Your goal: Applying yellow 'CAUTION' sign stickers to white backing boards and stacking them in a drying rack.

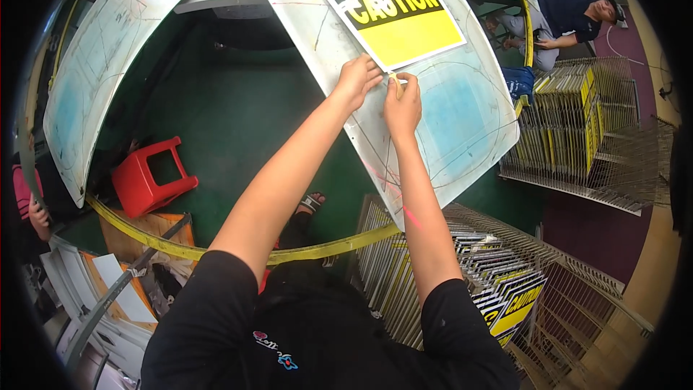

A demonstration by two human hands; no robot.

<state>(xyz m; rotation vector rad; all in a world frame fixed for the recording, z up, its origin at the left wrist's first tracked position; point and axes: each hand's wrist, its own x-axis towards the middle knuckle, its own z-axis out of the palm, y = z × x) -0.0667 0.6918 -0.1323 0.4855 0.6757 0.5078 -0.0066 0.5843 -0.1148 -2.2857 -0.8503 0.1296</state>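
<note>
Two wire racks in view, both loaded. Near rack [586,300] sits off the board's near corner: packed row of thin panels on edge, front ones [516,305] yellow with black band. Far rack [626,90], off the board's right edge, holds a tight upright stack of yellow-edged panels [570,119]

Sign [411,25], yellow with black header and white border, lies on the far half of the pale board [451,162], inside its left and right edges. Sign's near-left corner points back toward the person

Left hand [358,78] is over the board's left edge, fingers close together beside that corner; can't tell if they grip the sheet. Right hand [403,107] is just near-side of the corner, thumb and fingers pinching a small pale-yellow piece [395,85]

Room: bare board with a blue patch runs from sign to right edge and near corner. Green floor [238,112] shows between this board and the left board [108,65]; red stool [170,186] stands by the left board's near end
</note>
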